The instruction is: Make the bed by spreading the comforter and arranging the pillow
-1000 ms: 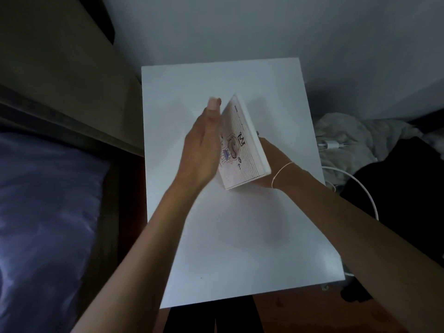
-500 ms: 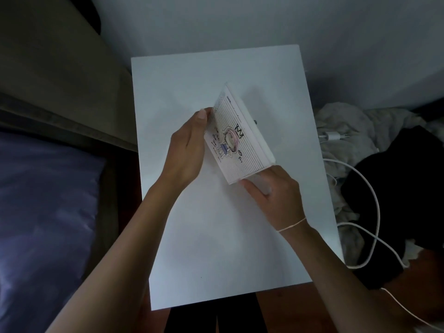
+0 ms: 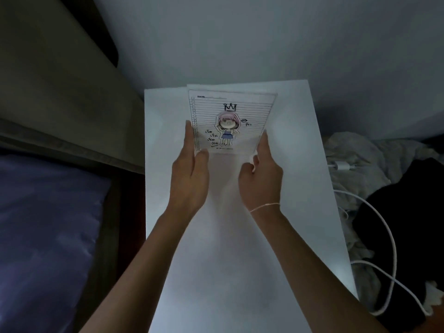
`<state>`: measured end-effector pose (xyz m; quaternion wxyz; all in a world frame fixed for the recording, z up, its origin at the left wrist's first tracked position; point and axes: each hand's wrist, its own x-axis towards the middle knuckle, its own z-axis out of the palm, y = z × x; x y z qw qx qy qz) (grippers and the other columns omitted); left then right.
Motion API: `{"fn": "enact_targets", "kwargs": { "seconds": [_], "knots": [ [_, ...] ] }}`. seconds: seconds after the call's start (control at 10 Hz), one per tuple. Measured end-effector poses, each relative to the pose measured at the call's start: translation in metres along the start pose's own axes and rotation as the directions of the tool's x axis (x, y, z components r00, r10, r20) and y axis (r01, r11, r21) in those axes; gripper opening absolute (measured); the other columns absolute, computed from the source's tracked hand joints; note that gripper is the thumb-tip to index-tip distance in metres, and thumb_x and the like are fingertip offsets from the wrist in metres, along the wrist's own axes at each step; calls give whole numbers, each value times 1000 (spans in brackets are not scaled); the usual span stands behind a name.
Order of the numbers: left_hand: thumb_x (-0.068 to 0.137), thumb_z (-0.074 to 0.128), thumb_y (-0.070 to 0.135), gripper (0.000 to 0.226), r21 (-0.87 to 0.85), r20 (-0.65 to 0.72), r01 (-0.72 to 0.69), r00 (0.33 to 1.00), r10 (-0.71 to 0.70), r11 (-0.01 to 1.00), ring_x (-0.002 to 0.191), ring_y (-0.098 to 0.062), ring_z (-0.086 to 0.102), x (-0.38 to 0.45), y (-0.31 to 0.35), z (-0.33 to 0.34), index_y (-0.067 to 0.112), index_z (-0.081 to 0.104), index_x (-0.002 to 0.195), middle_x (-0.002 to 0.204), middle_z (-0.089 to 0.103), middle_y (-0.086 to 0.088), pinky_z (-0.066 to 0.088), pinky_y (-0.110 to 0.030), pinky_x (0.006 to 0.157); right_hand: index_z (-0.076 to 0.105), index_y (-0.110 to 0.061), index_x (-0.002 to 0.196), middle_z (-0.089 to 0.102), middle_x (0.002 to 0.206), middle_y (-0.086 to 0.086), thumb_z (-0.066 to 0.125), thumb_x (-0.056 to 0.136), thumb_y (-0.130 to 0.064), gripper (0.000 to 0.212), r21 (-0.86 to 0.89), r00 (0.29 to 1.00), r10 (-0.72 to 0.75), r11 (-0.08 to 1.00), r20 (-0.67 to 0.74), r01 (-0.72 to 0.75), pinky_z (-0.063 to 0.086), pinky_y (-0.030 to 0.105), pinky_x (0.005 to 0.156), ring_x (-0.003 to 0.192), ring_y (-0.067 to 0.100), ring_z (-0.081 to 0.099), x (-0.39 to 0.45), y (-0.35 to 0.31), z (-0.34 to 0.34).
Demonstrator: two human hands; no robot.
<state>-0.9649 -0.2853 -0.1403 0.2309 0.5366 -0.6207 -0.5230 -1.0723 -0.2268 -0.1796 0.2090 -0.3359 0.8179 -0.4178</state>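
A small notebook (image 3: 240,109) with a lined cover and a cartoon girl drawing sits at the far end of the white bedside table (image 3: 216,248), its cover facing me. My left hand (image 3: 189,174) grips its left edge and my right hand (image 3: 260,179) grips its lower right edge. A purple pillow (image 3: 43,231) lies on the bed at the lower left. No comforter is visible.
A beige padded headboard (image 3: 55,87) stands at the upper left beside the grey wall. Right of the table lie crumpled pale cloth (image 3: 353,159), dark clothing (image 3: 408,224) and a white charger cable (image 3: 389,248) with its plug.
The notebook was tilted on edge between my hands; now it is turned square with its cover toward me, farther back on the table. Both hands shifted to its lower edges.
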Motion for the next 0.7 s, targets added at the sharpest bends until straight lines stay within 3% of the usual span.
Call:
{"fn": "enact_targets", "kwargs": {
  "seconds": [0.1,0.2,0.3,0.4,0.6,0.7],
  "knots": [
    [99,31,15,57,53,-37,-3,999,5,999,100,12,45,30,7,-9,34,14,150,144,42,14,28,12,71,17,-18,152,66,106,8,44,81,5,79,-20,997,-23,1000,77,24,53,29,75,68,16,59,31,-10,9],
    [99,30,15,56,74,-36,-20,999,22,997,73,26,47,54,14,-15,31,14,150,124,44,20,29,11,62,12,-20,152,64,116,8,44,82,4,81,-53,990,-20,998,137,28,49,24,77,70,14,55,59,-18,13],
    [99,31,16,57,98,-33,-34,999,37,995,81,9,51,67,13,-14,31,12,151,124,49,17,31,9,64,5,-22,153,53,137,4,45,84,2,83,-47,986,-27,998,165,35,51,37,95,97,22,62,73,-20,19],
    [98,32,16,61,116,-20,-41,999,44,992,94,-2,49,73,10,-13,32,6,151,139,47,9,32,6,66,3,-21,153,48,143,2,45,84,2,83,-66,986,-36,997,164,47,49,38,98,105,24,61,79,-20,23],
    [98,31,16,64,152,35,-104,994,100,983,97,-9,52,76,6,-16,34,-2,150,142,47,-1,38,-7,74,2,-19,153,44,146,1,45,85,2,83,-79,986,-47,995,160,60,48,33,99,106,22,59,82,-18,24],
    [99,30,21,62,153,8,-92,996,92,984,111,-14,52,66,-4,-14,30,-4,150,150,37,-9,39,-14,97,4,-18,152,40,149,4,43,89,-2,77,-79,989,-41,996,142,52,44,37,103,106,19,57,69,-14,23]
  ]
}}
